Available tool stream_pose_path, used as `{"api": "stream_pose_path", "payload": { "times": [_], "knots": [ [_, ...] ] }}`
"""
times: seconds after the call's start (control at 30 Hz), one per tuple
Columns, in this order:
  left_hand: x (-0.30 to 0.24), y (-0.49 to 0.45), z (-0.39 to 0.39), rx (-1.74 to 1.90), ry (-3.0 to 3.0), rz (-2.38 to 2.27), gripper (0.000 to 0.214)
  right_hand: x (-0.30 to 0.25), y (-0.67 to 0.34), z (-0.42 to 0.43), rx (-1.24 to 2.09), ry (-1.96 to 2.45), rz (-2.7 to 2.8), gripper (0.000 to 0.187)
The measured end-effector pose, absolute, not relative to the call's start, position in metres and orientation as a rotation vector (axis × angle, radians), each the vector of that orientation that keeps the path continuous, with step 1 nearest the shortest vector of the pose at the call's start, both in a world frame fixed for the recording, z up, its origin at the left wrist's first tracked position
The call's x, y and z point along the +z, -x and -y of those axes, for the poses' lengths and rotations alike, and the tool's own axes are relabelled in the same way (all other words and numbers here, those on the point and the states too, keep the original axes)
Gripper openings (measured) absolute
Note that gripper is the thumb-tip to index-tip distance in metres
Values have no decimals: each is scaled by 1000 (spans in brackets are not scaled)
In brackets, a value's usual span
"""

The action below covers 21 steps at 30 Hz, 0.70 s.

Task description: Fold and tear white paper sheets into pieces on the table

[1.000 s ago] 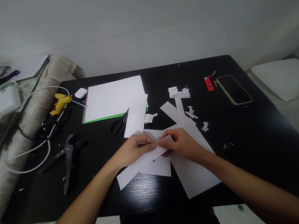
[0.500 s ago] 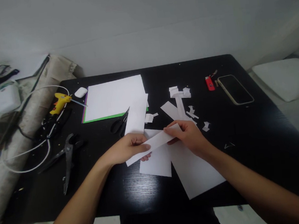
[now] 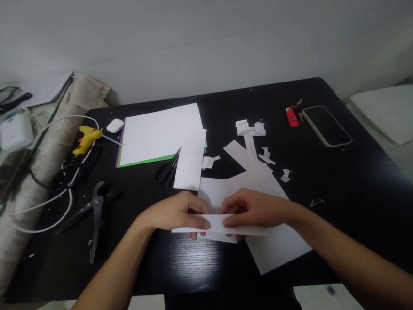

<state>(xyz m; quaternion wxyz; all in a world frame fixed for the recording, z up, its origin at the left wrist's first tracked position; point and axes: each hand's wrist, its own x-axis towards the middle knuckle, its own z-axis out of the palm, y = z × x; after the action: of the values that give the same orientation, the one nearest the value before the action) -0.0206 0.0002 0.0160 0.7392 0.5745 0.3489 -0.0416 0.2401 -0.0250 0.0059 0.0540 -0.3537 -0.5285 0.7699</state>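
My left hand [image 3: 177, 212] and my right hand [image 3: 253, 209] both pinch a narrow white paper strip [image 3: 216, 223], held roughly level just above the black table [image 3: 342, 195]. The thumbs press on the strip's top face and the fingers curl beneath it. Under the hands lie larger white paper pieces [image 3: 273, 241], one reaching toward the table's near edge. Another white sheet [image 3: 190, 161] lies just beyond the hands, beside black scissors [image 3: 166, 170].
A stack of white paper over green and purple sheets [image 3: 159, 135] lies at the back. Small paper scraps [image 3: 261, 152] are scattered at centre right. A phone [image 3: 327, 125] and red lighter [image 3: 291, 116] sit far right. Pliers [image 3: 95, 217], a yellow glue gun [image 3: 86, 138], earbud case [image 3: 115, 126] and cables lie left.
The strip was tilted up to the right between my hands; it has come down and toward me, level now, with both hands closer together on it.
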Motion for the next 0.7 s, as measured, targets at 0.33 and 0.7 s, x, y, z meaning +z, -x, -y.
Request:
{"api": "stream_pose_path", "payload": {
  "times": [0.33, 0.7],
  "knots": [
    [16, 21, -10, 635, -1170, -1090, 30, 8, -238, 25, 2415, 1031, 1264, 29],
    [5, -7, 8, 656, -1124, -1004, 31, 7, -217, 32, 2151, 1124, 1044, 36]
  ]
}}
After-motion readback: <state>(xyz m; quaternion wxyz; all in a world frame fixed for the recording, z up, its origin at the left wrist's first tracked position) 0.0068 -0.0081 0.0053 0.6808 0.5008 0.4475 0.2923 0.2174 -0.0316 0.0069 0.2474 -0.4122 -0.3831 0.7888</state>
